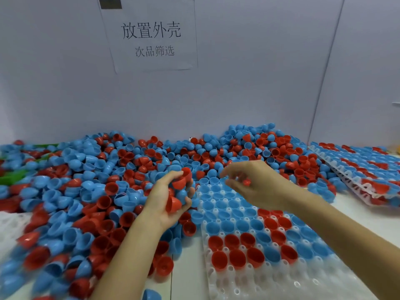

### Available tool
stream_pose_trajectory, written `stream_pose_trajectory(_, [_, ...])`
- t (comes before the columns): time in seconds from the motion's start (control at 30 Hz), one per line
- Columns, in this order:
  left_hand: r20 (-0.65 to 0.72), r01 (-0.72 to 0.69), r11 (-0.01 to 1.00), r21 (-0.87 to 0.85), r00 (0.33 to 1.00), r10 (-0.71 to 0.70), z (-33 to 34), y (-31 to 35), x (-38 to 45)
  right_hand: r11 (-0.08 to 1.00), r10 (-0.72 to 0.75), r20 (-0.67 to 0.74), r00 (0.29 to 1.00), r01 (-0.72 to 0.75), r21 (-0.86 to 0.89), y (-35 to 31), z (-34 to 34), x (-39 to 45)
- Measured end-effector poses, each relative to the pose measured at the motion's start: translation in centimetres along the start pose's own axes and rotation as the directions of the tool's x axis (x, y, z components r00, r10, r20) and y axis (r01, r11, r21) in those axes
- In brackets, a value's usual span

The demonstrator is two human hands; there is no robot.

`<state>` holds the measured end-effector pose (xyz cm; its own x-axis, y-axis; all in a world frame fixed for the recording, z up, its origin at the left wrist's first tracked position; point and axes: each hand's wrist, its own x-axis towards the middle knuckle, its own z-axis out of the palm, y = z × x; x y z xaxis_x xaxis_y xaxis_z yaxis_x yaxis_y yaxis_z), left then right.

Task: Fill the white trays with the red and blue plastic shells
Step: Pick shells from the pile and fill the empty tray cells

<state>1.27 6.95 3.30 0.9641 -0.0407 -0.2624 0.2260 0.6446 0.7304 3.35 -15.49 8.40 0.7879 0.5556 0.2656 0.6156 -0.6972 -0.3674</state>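
Shells [121,182] in red and blue plastic lie in a deep loose heap across the left and back of the white tabletop [190,252], piled against the pale wall. We see the white tray [270,276] in front of us, to the right of the heap: its far rows hold blue shells, the middle rows mix red and blue, and the nearest pockets stand bare.

Our left hand [171,198] is turned palm up at the tray's left edge, its fingers curled round a handful of shells, among them a red shell [183,177] at the fingertips, another red one [173,204] low in the palm, and blue ones between. Our right hand [253,182] hovers over the tray's far rows, palm down, and its fingertips pinch a small red piece [246,182] (blurred, so we cannot tell whether it is a whole shell).

Farther right, a stack of filled trays [363,176] lies tilted against the heap. A green container [13,176] shows through the shells at the far left edge. On the wall above hangs a paper sign [151,35] printed with Chinese characters, and a single blue shell [151,295] sits at the bottom edge near our left forearm.
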Motion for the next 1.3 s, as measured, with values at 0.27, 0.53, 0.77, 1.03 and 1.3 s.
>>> stream_pose_trajectory(0.27, [0.088, 0.015, 0.996, 0.085, 0.996, -0.023, 0.0, 0.0, -0.1, 0.975, 0.094, -0.094, 0.991, -0.073, 0.208, -3.9, 3.6, 5.6])
stream_pose_trajectory(0.53, [0.095, 0.014, 0.984, 0.179, 0.995, -0.031, 0.1, -0.2, 0.0, 0.955, 0.217, -0.088, 0.972, -0.193, 0.225, -4.0, 4.1, 6.6])
stream_pose_trajectory(0.77, [0.053, 0.001, 0.994, 0.105, 0.999, -0.007, 0.1, -0.2, 0.2, 0.884, 0.330, -0.092, 0.940, -0.273, 0.379, -3.3, 4.3, 6.8])
stream_pose_trajectory(1.03, [0.025, -0.026, 0.998, 0.060, 0.999, 0.024, 0.1, -0.2, 0.1, 0.820, 0.388, -0.116, 0.915, -0.285, 0.497, -3.2, 5.0, 6.3])
stream_pose_trajectory(1.3, [0.054, -0.007, 1.000, 0.031, 0.999, 0.006, 0.1, -0.1, 0.1, 0.837, 0.298, -0.126, 0.946, -0.195, 0.512, -3.8, 5.4, 5.8])
